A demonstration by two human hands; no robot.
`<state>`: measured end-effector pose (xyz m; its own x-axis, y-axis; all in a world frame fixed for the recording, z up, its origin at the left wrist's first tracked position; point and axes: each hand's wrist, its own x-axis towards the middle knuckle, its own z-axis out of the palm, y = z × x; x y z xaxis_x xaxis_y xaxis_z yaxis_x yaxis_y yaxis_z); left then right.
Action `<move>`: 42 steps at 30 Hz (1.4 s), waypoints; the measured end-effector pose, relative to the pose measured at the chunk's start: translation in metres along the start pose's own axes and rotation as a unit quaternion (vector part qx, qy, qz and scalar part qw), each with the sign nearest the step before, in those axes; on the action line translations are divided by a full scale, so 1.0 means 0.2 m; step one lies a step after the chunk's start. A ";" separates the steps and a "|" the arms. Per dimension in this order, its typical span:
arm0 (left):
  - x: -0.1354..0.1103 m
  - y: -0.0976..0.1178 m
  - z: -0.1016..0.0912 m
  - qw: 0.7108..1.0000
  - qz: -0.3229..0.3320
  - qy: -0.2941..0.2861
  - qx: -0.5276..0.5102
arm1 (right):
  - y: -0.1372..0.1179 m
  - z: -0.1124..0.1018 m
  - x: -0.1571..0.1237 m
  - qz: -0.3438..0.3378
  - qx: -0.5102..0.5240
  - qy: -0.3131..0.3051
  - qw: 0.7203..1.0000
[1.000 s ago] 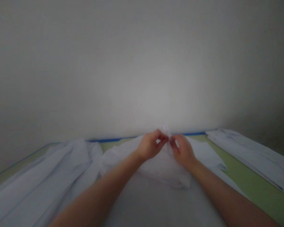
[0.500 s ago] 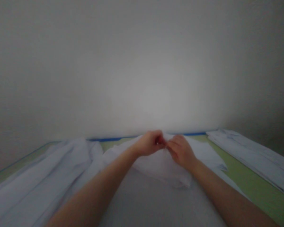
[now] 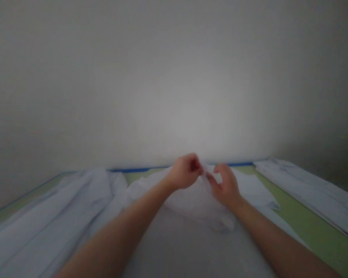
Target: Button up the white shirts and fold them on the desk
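left hand (image 3: 185,171) pinches a raised fold of the white cloth (image 3: 191,202), mid green tabletop (image 3: 333,247); steady hold suits it. right hand (image 3: 227,187) beside, thumb and finger parted; light touch would spare creases. left: rumpled pile (image 3: 78,204), long soft ridges. centre: thin-looking, limp. right: folded stack (image 3: 307,195), flat, straight-edged.

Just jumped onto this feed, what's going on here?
A person is handling a piece of white cloth with bare hands. The left hand pinches a raised bit of it. The right hand is close beside, thumb and forefinger parted, the thumb tip at the cloth. More loose white fabric lies to the left, and a flat, folded white bundle lies at the right on the green surface. The picture is blurry.
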<state>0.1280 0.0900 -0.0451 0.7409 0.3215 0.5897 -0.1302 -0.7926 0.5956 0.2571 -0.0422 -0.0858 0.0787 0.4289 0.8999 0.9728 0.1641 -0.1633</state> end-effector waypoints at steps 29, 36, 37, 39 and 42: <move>0.01 -0.02 0.00 0.999 -0.033 -0.039 0.012 | 0.04 0.02 0.01 0.072 0.100 -0.063 0.990; -0.01 0.01 -0.03 0.995 0.026 -0.087 0.034 | 0.04 0.03 0.02 0.072 0.136 -0.063 0.986; -0.01 0.01 -0.03 0.996 0.016 -0.087 0.032 | 0.04 0.03 0.01 0.076 0.146 -0.064 0.984; 0.00 0.00 -0.04 0.996 -0.004 -0.082 0.032 | 0.03 0.04 0.00 0.091 0.167 -0.060 0.980; 0.00 0.03 -0.05 0.996 0.003 -0.085 0.031 | 0.02 0.05 -0.02 0.138 0.191 -0.078 0.969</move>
<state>0.1218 0.0905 -0.0363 0.8414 0.2296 0.4892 -0.0971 -0.8263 0.5548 0.2574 -0.0337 -0.0943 0.2610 0.6275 0.7335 0.7652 0.3287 -0.5535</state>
